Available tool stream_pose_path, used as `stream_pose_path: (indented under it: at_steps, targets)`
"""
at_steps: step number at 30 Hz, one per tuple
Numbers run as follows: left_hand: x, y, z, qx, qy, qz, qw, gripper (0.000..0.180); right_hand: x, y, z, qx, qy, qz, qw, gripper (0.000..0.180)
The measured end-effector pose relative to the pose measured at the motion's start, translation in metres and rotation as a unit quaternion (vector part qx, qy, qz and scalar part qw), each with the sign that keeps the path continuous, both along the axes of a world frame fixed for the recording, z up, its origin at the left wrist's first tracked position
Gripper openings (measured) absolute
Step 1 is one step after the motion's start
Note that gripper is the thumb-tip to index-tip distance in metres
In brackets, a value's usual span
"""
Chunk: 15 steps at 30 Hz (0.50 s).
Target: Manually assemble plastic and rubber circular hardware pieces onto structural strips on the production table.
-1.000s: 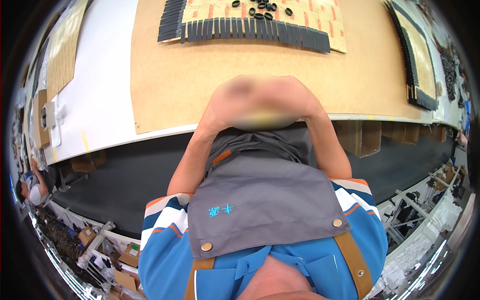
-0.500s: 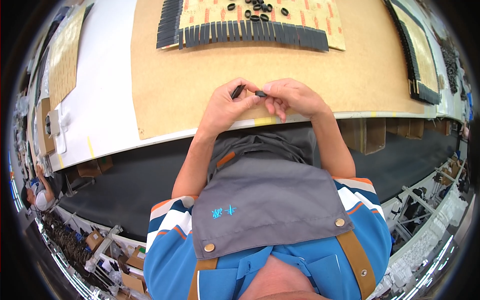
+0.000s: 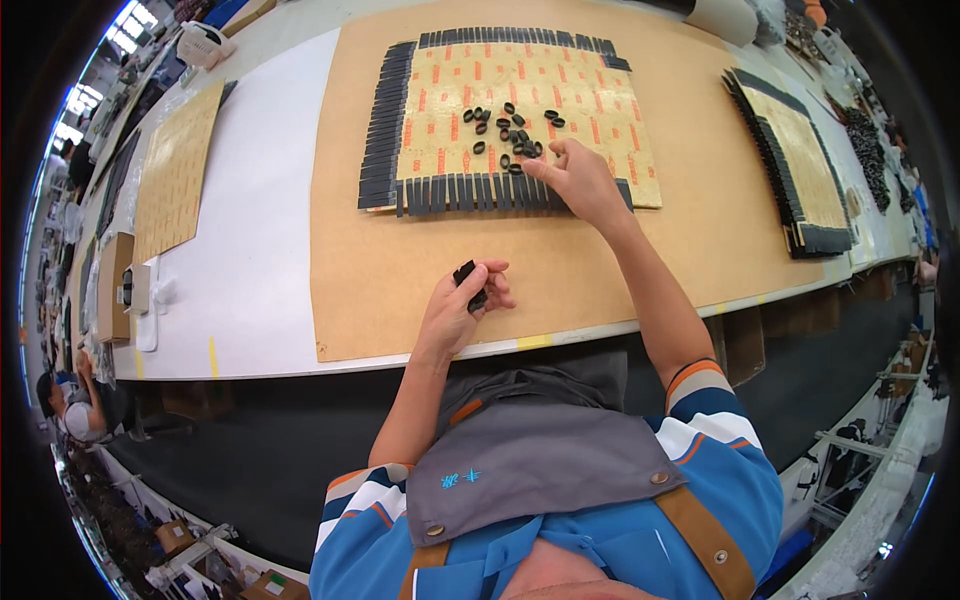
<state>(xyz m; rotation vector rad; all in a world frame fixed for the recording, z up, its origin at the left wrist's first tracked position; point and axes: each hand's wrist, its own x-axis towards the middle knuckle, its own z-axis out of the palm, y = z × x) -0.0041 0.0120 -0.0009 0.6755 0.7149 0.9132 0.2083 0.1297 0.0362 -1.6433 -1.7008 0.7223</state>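
Observation:
My left hand [image 3: 455, 310] is above the brown sheet near the table's front edge. Its thumb presses a small stack of black strips [image 3: 466, 272] against the palm, the other fingers curling out to the right. Farther off, my right hand [image 3: 580, 178] reaches over the yellow board [image 3: 560, 85] with red print. Its thumb and forefinger are apart, right beside a loose group of small black oval rings [image 3: 520, 137]. Whether a fingertip touches one is hard to see. Black strips [image 3: 450, 194] line the board's near, left and far edges in rows.
The board lies on a brown sheet [image 3: 370, 290] covering part of the white table [image 3: 255, 250]. Another strip-edged board [image 3: 795, 165] is at the right, and a bare yellow board [image 3: 180, 165] at the left beside a cardboard box [image 3: 115, 285]. A person [image 3: 80, 405] is at the far left.
My hands were together at the front edge, fingering a small black piece. Now the right hand has gone forward to the rings, while the left stays near with its strips. The view has tilted upward.

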Motion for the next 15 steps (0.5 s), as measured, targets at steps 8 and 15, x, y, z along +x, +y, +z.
stream_pose_path:
  at_steps: [8, 15]
  targets:
    - [0.02, -0.005, -0.007, 0.03, -0.132, 0.094, 0.986, 0.038, -0.055, -0.106, -0.012, -0.147, 0.225, 0.16, 0.95, 0.019]
    - [0.023, -0.007, -0.006, 0.029, -0.074, 0.069, 0.994, 0.037, -0.057, -0.117, -0.027, -0.14, 0.297, 0.07, 0.942, 0.01]
